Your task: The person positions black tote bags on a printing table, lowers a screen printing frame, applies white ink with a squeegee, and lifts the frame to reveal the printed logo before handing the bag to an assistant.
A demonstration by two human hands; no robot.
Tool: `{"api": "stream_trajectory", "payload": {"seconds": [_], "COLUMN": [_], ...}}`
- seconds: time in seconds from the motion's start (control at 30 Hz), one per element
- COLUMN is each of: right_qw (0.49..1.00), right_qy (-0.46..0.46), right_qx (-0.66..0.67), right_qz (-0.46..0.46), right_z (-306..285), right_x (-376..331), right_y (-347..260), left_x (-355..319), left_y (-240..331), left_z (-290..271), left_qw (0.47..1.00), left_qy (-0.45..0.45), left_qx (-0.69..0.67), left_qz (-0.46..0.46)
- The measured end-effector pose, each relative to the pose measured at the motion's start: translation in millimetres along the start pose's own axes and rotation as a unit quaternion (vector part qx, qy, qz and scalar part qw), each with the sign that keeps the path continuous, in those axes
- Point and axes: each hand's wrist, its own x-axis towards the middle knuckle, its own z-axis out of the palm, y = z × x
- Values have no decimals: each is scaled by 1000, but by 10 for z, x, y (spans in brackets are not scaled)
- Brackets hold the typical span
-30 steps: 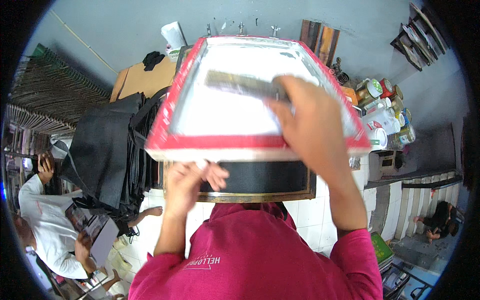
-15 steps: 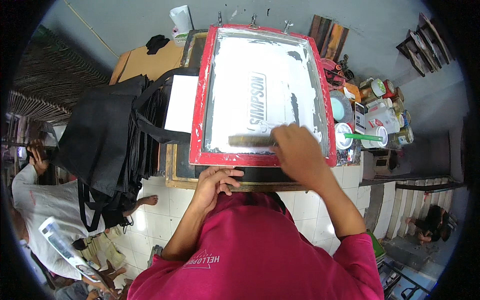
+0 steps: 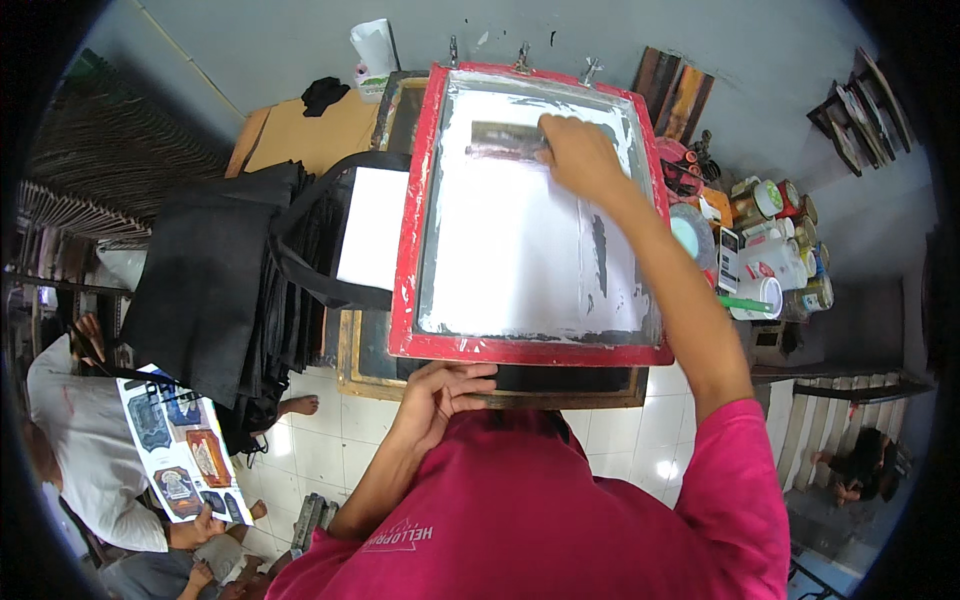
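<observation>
A screen-printing frame (image 3: 530, 352) with a red, paint-flecked rim lies in front of me, its mesh (image 3: 515, 240) coated mostly in white. My right hand (image 3: 580, 158) grips the right end of a squeegee (image 3: 500, 141) pressed on the mesh near the frame's far end. Grey patches show along the mesh's right side. At the frame's near edge rests my left hand (image 3: 442, 400), its fingers loosely bent, apart and holding nothing visible. Beneath the frame is a wooden-edged board (image 3: 600, 393) with dark material on it.
Left of the frame are a white sheet (image 3: 375, 228) and a stack of black bags (image 3: 205, 275). Tubs and jars (image 3: 775, 260) crowd the right, near a green-handled tool (image 3: 747, 303). Metal clamps (image 3: 523, 58) stand at the frame's far edge. A person (image 3: 95, 440) sits lower left with a printed sheet (image 3: 187, 450).
My right hand has moved the squeegee from the near end to the far end of the mesh. The dark lettering there is now covered in white. The person at left has turned the printed sheet.
</observation>
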Motion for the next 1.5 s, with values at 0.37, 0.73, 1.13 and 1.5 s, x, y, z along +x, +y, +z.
{"api": "stream_trajectory", "payload": {"seconds": [0.37, 0.73, 1.13, 1.5], "right_qw": [999, 999, 999, 999], "right_qy": [-16, 25, 40, 4], "right_qx": [-4, -24, 11, 44], "right_qz": [27, 27, 16, 8], "right_z": [124, 217, 236, 79], "right_x": [564, 167, -559, -1471], "right_y": [355, 4, -470, -1028], "left_x": [416, 2131, 1452, 565], "left_y": [720, 2131, 1578, 969], "left_z": [417, 811, 512, 323], "left_qw": [922, 562, 562, 586], "left_qy": [-38, 51, 39, 23], "left_qx": [354, 717, 696, 702], "left_qz": [153, 410, 445, 403]}}
